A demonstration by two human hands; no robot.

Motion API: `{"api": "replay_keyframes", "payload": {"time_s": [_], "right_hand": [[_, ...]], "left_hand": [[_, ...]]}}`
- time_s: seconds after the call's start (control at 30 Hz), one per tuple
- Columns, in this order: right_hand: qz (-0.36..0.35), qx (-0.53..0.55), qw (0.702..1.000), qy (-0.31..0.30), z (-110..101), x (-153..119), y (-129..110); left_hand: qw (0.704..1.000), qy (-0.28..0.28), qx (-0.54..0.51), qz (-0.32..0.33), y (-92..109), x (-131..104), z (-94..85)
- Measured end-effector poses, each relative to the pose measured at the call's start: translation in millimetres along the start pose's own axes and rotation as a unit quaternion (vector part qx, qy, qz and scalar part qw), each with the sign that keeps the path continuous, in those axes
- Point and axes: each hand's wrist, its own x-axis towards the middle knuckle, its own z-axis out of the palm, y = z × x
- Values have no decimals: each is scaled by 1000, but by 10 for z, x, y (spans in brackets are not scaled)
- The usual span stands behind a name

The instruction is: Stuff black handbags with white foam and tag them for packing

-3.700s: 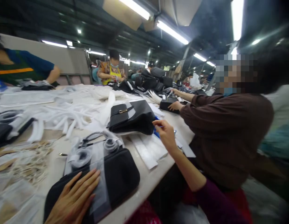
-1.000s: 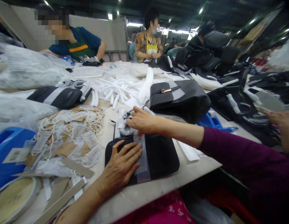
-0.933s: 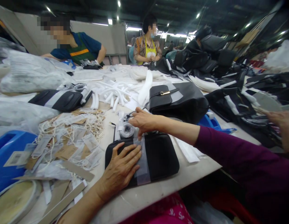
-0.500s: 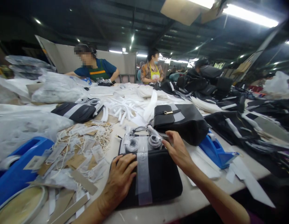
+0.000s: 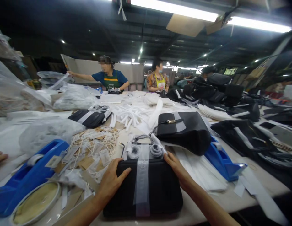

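A flat black handbag (image 5: 160,183) lies on the table in front of me. A translucent strip (image 5: 143,182) runs down its middle, and two plastic-wrapped coils and a handle (image 5: 142,138) sit at its far end. My left hand (image 5: 113,179) grips the upper left edge, thumb on top and fingers partly hidden at the side. At the upper right corner, my right hand (image 5: 176,166) holds the bag's edge beside the wrapped coil, its far fingers hidden. Just beyond my right hand a larger black bag (image 5: 194,128) with a gold buckle rests on its side.
Blue tape dispensers (image 5: 40,172) (image 5: 222,160) stand left and right. Paper tags with strings (image 5: 89,150) lie in a heap beside a round tub (image 5: 36,204). Another person's hand (image 5: 0,157) shows at the left edge. Two co-workers (image 5: 111,77) (image 5: 157,78) are across the table.
My left hand has shifted from lying on the bag's front to gripping its left edge. My right hand has lowered to the right corner. One co-worker's arm now stretches outward.
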Motion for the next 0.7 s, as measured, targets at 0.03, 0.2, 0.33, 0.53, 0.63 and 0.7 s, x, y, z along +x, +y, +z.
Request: {"api": "replay_keyframes", "payload": {"time_s": [0.03,0.2,0.33,0.53,0.63,0.7], "right_hand": [[4,3,1000,-2,15,-44,9],[9,-5,1000,-26,50,-180,45],[6,-134,991,8,-15,-69,21],[-222,-260,940,-11,228,376,-559],[-235,-278,922,-130,744,755,-903],[-163,-300,920,-190,1190,1054,-1027]], "left_hand": [[1000,-1,3,-2,0,-44,-36],[1000,-2,21,-11,-37,-265,-152],[999,-4,33,8,-79,-387,-177],[995,27,45,87,-69,-199,-419],[993,47,62,90,-141,162,-679],[991,67,83,81,-228,448,-843]]}}
